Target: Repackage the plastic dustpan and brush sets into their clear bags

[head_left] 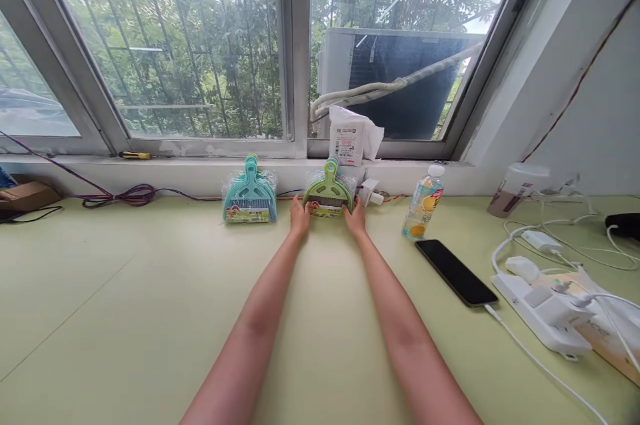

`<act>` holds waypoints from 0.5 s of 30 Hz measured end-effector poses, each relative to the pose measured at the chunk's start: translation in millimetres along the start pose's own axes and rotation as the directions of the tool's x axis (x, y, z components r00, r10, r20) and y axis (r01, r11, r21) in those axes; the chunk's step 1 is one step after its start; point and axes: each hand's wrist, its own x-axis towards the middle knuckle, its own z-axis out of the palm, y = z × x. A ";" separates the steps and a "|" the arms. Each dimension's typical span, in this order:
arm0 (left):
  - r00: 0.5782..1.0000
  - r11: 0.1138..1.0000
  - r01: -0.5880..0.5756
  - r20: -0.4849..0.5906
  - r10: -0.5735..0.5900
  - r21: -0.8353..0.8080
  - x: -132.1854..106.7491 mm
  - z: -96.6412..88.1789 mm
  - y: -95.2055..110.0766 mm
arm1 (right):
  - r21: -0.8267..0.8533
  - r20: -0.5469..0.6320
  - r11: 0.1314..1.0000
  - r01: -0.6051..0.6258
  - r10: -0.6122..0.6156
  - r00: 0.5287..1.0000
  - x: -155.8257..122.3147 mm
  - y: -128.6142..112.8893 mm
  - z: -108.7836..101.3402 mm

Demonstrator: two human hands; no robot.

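Observation:
Both my arms reach forward over the pale green table (pixel 165 318) to a green dustpan and brush set (pixel 330 188) in clear wrapping, standing upright by the wall. My left hand (pixel 299 217) grips its left lower edge, and my right hand (pixel 355 217) grips the right lower edge. More wrapped sets seem stacked behind it. To the left, apart from my hands, a turquoise dustpan and brush set (pixel 251 191) stands upright, also wrapped, with a printed label across its lower part. Some of my fingers are hidden behind the green set.
A drink bottle (pixel 423 203), a black phone (pixel 456 271) on a charging cable and a white power strip (pixel 543 315) lie to the right. A white package (pixel 351 137) rests on the sill. Bundled wires (pixel 120 195) and a screwdriver (pixel 135 155) are at left.

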 end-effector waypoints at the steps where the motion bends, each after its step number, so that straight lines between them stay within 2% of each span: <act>1: 1.000 1.000 0.003 -0.031 -0.003 0.015 -1.6 -3.2 0.8 | -0.014 -0.015 1.000 0.001 -0.001 1.000 -2.2 -0.7 -1.3; 4: 0.997 0.999 0.034 -0.071 -0.032 0.036 -8.8 -14.6 2.2 | -0.064 -0.097 0.998 0.013 -0.019 0.995 -11.6 -5.2 -7.5; 10: 0.998 0.995 0.044 -0.050 -0.040 0.091 -39.7 -43.4 13.9 | -0.168 -0.190 0.984 0.066 -0.098 0.977 -51.5 -24.4 -32.4; 13: 1.000 0.994 -0.024 0.005 0.024 0.103 -72.6 -60.3 34.7 | -0.229 -0.151 0.961 0.156 -0.194 0.969 -83.6 -40.0 -46.9; 15: 0.995 0.988 -0.075 0.078 0.065 0.135 -109.8 -74.6 56.7 | -0.265 -0.079 0.941 0.209 -0.237 0.968 -112.8 -55.8 -55.5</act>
